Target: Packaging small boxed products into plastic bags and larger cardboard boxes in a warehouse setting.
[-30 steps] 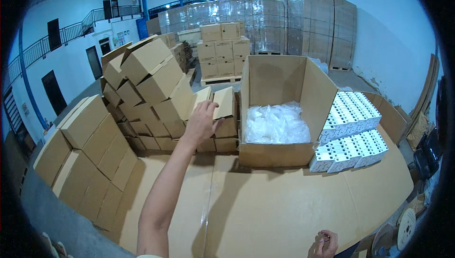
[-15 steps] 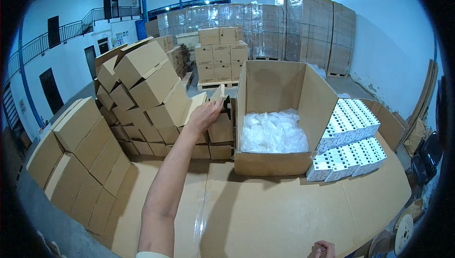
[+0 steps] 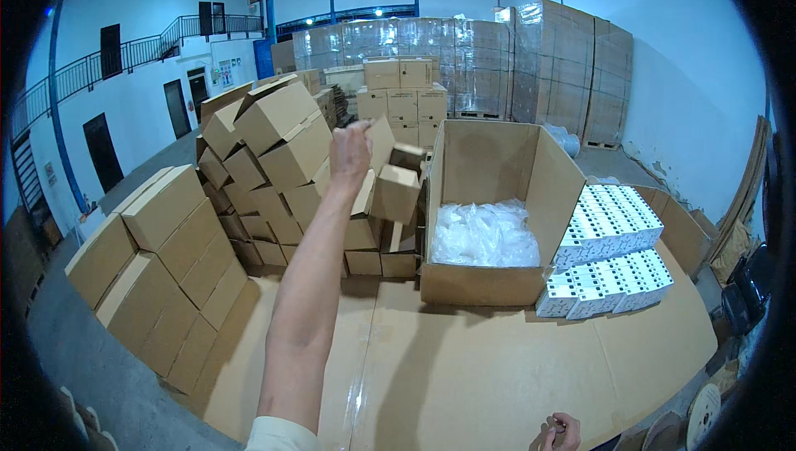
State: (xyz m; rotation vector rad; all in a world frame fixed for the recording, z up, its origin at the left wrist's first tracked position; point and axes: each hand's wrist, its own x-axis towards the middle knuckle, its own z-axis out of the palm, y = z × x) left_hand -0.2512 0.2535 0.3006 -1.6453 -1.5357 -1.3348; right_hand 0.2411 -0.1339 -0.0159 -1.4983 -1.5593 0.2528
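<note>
1. Up and out of line: my left hand (image 3: 351, 152), just off centre toward 11 o'clock, grips a narrow brown carton (image 3: 396, 196) by its raised flap (image 3: 381, 144), fingers folded tight on the cardboard.

2. A second ago that hand hovers spread above the row; half a second ago it has the flap, with the carton still among its neighbours. Now the carton sits higher and tilted at the centre of view, seemingly hanging from the flap, so its place in the row is coming free. Whether its lower end clears the cartons beneath, I cannot tell.

3. At 5 o'clock, by the lower edge, my right hand (image 3: 564, 433) rests with curled fingers, well apart from the lift; whether anything lies in its grasp, I cannot tell. It shows little change.

4. Around the carton: leaning cartons with loose flaps (image 3: 286, 152) rise toward 10 o'clock, and a neat carton stack (image 3: 170, 260) stands between 8 and 9.

5. At 3 o'clock, a large topless carton (image 3: 489, 285) holds clear plastic bags (image 3: 485, 234); just beyond, between 3 and 4, small white boxes (image 3: 609, 244) sit in tiers on the cardboard-covered table (image 3: 481, 368). These appear undisturbed.
</note>
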